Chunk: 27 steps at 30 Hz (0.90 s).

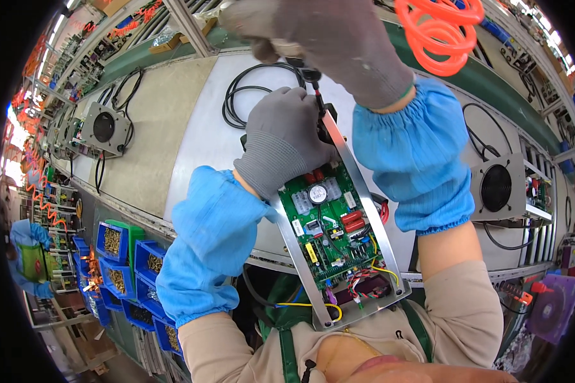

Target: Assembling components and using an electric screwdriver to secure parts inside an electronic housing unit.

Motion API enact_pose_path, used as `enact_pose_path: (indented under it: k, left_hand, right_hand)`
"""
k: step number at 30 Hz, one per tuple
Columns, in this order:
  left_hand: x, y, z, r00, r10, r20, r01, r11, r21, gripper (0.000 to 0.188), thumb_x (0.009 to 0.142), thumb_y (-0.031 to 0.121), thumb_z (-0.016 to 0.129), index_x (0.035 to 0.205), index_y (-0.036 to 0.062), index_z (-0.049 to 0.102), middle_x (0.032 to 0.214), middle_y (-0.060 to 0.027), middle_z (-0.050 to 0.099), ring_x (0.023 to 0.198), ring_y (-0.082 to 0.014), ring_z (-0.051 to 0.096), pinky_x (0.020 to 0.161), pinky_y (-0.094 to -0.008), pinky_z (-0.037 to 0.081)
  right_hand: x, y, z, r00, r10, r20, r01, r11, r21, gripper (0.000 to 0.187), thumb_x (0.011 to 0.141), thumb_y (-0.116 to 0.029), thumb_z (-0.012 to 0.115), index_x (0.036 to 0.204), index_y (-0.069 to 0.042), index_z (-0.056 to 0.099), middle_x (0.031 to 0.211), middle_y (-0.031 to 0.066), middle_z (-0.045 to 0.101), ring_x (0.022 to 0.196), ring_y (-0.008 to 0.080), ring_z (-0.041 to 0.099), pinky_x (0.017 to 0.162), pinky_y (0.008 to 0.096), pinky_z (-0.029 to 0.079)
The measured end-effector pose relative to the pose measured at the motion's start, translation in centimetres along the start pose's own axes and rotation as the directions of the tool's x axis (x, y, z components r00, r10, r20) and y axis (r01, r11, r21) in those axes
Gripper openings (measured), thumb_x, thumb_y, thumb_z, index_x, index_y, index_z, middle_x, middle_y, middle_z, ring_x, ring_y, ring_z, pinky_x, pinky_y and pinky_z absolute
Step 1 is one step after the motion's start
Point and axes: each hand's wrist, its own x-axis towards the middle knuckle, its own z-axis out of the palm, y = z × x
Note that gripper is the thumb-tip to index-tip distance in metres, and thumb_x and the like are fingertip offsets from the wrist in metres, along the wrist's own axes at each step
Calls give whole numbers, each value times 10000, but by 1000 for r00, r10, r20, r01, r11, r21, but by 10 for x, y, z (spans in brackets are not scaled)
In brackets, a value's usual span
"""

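Observation:
A metal chassis with two bare side rails lies on the bench before me, its near end against my body. Inside sits a green circuit board with red, yellow and white components and loose coloured wires. My left hand, in a grey glove, rests over the far end, its fingers curled at the right rail. What those fingers grip is hidden. Above, my right hand, gloved too, closes around a power screwdriver. Its thin bit points down at the far end of the right rail; the hand covers most of the tool.
Orange coiled hose hangs at upper right. A black cable loops beyond the chassis. Units with round fans stand left and right. Blue bins of screws are at lower left. A co-worker's blue sleeve shows far left.

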Motion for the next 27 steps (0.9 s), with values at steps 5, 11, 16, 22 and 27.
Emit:
enact_pose_path:
  k: [5, 11, 16, 22, 27]
  left_hand:
    - [0, -2, -1, 1000, -23, -5, 23, 999, -27, 458, 592, 428, 793, 847, 58, 705, 848, -63, 610, 883, -219, 602, 761, -334, 513]
    - [-1, 2, -4, 999, -39, 2, 39, 999, 10, 486, 586, 444, 799, 889, 75, 713, 847, -53, 609, 892, -196, 601, 763, -324, 514]
    - [-2, 6, -4, 998, -58, 29, 57, 997, 50, 478, 605, 454, 796, 894, 81, 719, 843, -42, 607, 894, -177, 600, 758, -317, 515]
    - [-2, 1, -1, 998, -50, 26, 49, 998, 44, 469, 615, 448, 793, 896, 80, 719, 827, -44, 605, 856, -179, 600, 739, -322, 518]
    - [-2, 2, -3, 999, -40, 7, 40, 998, 48, 457, 610, 442, 795, 885, 84, 718, 806, -41, 602, 836, -181, 600, 726, -321, 517]
  right_hand:
    - [3, -13, 3, 972, 195, 131, -182, 978, -103, 215, 788, -149, 691, 925, -19, 588, 737, 5, 558, 635, 88, 536, 560, 252, 430]
    - [-6, -23, -3, 980, 196, 37, -196, 981, -4, 257, 773, -200, 711, 942, -27, 624, 744, 19, 584, 604, 84, 544, 527, 238, 435]
    - [-11, -28, 4, 964, 228, -138, -244, 962, -121, 264, 770, -196, 707, 949, -20, 628, 750, 26, 591, 603, 82, 547, 526, 235, 444]
    - [1, -16, 10, 976, 210, -53, -217, 957, -195, 232, 769, -146, 694, 944, -8, 628, 744, 28, 591, 605, 92, 555, 531, 238, 447]
    - [-6, -14, 0, 982, 189, -2, -189, 982, -13, 256, 766, -159, 697, 960, 1, 651, 733, 31, 605, 611, 98, 564, 539, 242, 454]
